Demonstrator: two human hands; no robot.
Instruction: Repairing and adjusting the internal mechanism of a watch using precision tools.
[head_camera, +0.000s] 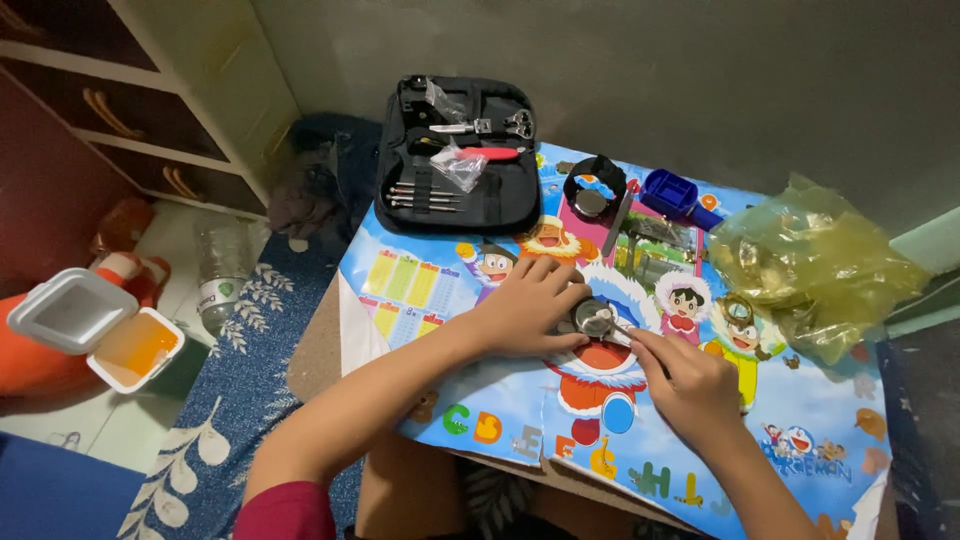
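In the head view, at the centre of the frame, we see the left hand laid flat over a small round watch case, its fingers curled around the near side to press it onto the colourful cartoon poster that covers the table. The right hand, in the lower right of centre, has its fingers pinched together on a thin metal tool whose tip touches the shiny case. We cannot tell the exact kind of tool — most of it is hidden inside the grip.

The risk we judge first is a slip: the poster looks glossy, so the case could slide under the left palm, and then the tool tip could jump off the metal and scratch it, or reach the left fingers just beside it. Pushing too hard at a steep angle would cause this.

In the upper middle of the frame an open black tool case holds small screwdrivers and a red-handled tool. To its right lie a black wristwatch and a blue holder block, well apart from the hands. A crumpled yellow plastic bag sits at the right — small parts could roll under it and be lost. At the left edge, on the floor, an open white box stands beside a plastic bottle.
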